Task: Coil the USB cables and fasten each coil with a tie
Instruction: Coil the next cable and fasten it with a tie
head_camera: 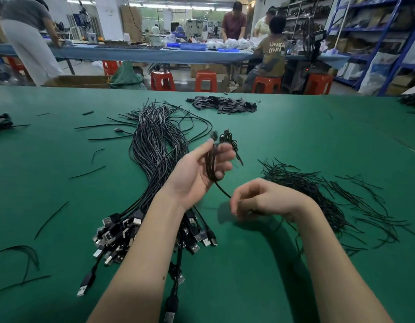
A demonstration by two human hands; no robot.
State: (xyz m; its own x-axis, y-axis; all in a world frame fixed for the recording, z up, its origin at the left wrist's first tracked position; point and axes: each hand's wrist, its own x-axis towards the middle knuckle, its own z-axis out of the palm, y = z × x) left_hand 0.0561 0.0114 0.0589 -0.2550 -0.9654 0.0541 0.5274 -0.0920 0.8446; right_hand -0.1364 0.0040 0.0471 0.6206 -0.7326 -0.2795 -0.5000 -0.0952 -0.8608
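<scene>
Nearest lay the bundle of loose black USB cables [155,164]. Left hand [197,173] gripped a black half-wound coil [213,166]; right hand [260,199], blurred, pinched its tail. Even loops, kept taut, would suit tying.

Assembly workshop: long workbenches [136,54], parts shelving [374,31].

Green worktable [295,136], long blue bench [132,54] beyond it, red stools [206,80] between, blue shelving [388,31] right of bench
</scene>
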